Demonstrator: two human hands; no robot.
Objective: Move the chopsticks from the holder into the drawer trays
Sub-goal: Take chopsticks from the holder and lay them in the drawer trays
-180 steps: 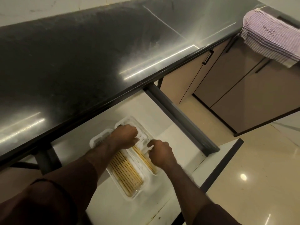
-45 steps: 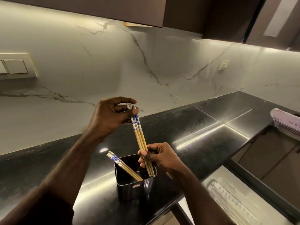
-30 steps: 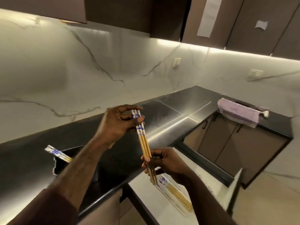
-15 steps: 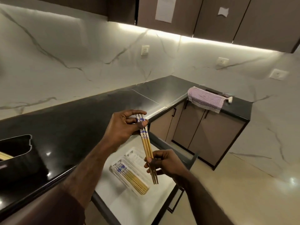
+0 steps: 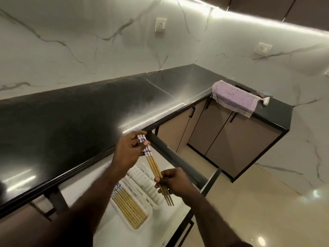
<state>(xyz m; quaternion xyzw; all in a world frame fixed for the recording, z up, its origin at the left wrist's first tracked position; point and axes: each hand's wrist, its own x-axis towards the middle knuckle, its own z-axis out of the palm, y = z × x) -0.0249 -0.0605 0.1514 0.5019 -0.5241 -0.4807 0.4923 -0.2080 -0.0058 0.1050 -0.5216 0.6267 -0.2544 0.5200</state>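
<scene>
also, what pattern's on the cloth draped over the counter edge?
Head view: the fine purple-and-white checked cloth hangs over the black counter edge.

My only view is the head camera, worn at head height and tipped forward and down over the front edge of the black counter point(image 5: 74, 122), close enough that both forearms fill the lower frame. It faces toward the counter's far right corner, where the marble wall point(image 5: 89, 41) turns. Directly beneath the lens lies the open drawer point(image 5: 89, 182), seen nearly from above.
</scene>
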